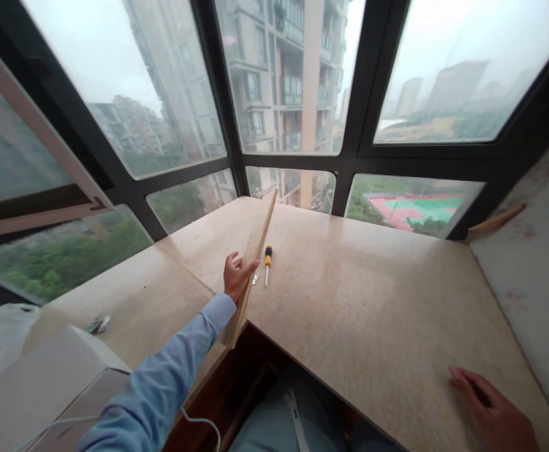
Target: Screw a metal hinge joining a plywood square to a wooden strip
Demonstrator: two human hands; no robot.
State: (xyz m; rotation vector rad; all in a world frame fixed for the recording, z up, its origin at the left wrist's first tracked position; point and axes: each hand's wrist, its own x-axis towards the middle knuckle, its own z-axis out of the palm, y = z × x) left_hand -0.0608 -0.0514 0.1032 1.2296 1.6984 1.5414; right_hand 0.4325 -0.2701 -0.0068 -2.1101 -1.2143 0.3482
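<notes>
A long, thin wooden board (264, 221) stands tilted on the tabletop and reaches from near its front edge towards the window corner. My left hand (239, 276) grips the board around its middle, thumb at the right edge and fingers bent on the left side. Just right of the board lies a screwdriver (268, 256) with a yellow and black handle. A small metal piece (255, 279) rests between it and the board. Low on the right, my right hand (491, 408) rests over the tabletop, fingers loosely curled, with nothing visible in them.
The beige tabletop (350, 301) runs around a corner below dark-framed windows (347, 163). At left stand a white box (58, 370) and a plastic bag (4, 333), with small packets (99, 324) behind. A white cable (203, 420) hangs near my legs. A patterned wall (529, 276) borders the right.
</notes>
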